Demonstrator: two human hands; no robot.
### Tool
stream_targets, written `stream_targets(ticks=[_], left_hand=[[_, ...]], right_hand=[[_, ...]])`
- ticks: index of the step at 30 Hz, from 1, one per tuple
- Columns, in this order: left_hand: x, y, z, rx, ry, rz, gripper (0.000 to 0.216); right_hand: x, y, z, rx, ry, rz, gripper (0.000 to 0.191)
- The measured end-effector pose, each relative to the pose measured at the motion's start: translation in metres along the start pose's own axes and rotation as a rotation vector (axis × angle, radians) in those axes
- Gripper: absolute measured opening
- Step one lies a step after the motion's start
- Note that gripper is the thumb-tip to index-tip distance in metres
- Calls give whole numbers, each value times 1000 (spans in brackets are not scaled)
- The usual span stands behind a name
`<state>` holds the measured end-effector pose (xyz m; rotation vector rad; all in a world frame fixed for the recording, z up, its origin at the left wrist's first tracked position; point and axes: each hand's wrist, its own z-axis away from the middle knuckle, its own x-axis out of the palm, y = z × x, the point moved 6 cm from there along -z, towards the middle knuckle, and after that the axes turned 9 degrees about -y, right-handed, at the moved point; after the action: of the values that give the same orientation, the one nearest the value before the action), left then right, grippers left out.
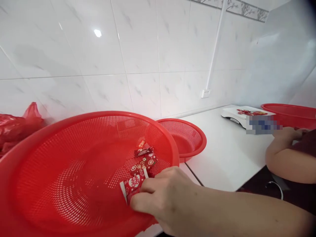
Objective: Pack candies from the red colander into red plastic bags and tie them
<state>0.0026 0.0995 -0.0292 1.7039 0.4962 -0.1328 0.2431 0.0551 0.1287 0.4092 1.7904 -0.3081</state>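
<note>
A packet (134, 183) is held by the curled right hand (170, 194) (the left is unseen). Light pressure is best used.

Large red colander (76, 154): left side and lowest rim cut off by the edges.
Right hand (164, 194): fingertips partly concealed at the packet; forearm cut off at the lower right.
Held red snack packet (134, 181): right end covered by fingers; print not fully legible.
Loose snack packets (147, 160): overlapping, partly obscured; exact count indeterminate.
Smaller red colander (201, 140): left part hidden behind the large rim.
Red plastic bag (18, 130): cut off at left; contents indiscernible.
Weighing scale (234, 113): front panel pixelated, unreadable.
Co-worker's arm (293, 166): cut off at right; fingers unclear.
Far red basin (293, 110): cut off at right; lower part screened.
Wall socket (205, 93): slots too small to identify.
</note>
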Motion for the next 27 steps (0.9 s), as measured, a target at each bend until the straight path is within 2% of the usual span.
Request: stream_targets(ticks=[4,6,8,10,15,18,21,24,25,27], left_hand=[[-29,-14,17,-62,52,16,43],[-41,-24,22,-164,133,106,61],[-48,-31,25,-261,205,249,68],[-48,-30,26,-286,229,388,56],[-44,-8,27,-151,225,620,23],[-42,9,28,-75,166,715,13],[-40,23,31,-109,121,743,12],[-32,43,33,-120,56,709,15],[-28,52,34,-111,21,706,16],[-22,68,37,-114,-40,712,18]], right_hand=[[25,12,-20,106,-95,12,33],[38,27,-25,191,-145,33,34],[48,46,-27,298,-181,68,34],[57,65,-24,423,-215,115,34],[85,109,-10,654,-338,210,16],[92,125,-5,713,-355,215,29],[74,105,-14,626,-148,137,45],[50,45,-35,352,92,-246,31],[47,22,-43,246,110,-421,25],[52,-18,-58,67,64,-659,23]])
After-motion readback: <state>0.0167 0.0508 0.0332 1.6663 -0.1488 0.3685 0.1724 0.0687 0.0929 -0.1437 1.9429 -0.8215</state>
